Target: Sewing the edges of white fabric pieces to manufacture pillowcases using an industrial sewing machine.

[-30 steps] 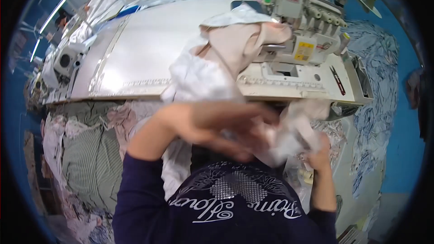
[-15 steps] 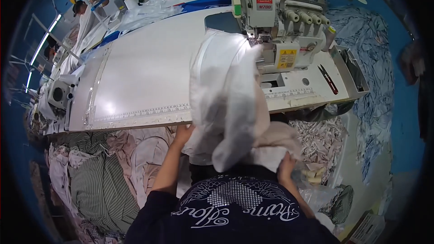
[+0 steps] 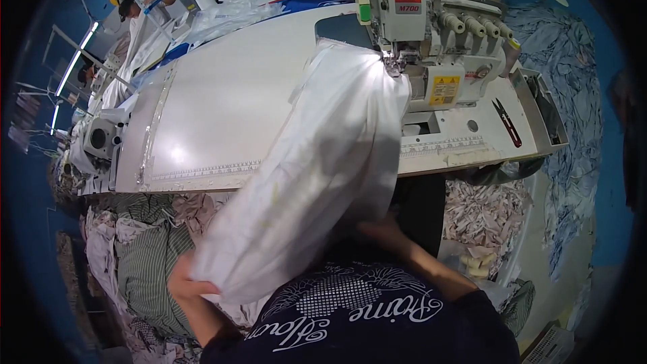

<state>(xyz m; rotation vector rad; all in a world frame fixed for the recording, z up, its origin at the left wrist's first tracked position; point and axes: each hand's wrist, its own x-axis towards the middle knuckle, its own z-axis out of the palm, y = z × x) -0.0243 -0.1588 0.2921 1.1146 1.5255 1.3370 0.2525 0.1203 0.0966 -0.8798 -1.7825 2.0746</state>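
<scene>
Well, nearward of the sewing machine [image 3: 403, 17], the left hand [image 3: 189, 282] pinches white cloth [image 3: 290, 192]; the right hand [image 3: 385, 230] blurs, grasp impossible to tell.

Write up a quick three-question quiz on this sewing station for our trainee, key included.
1. Choose: the cloth in the left hand is mostly A) red, B) white, C) green.
2. True or false: the snips lie on the table, to the right of the cloth.
3. Fill in: the cloth's far end lies at the ____ (two words).

Key: 1. B. 2. True. 3. Sewing machine.
</scene>
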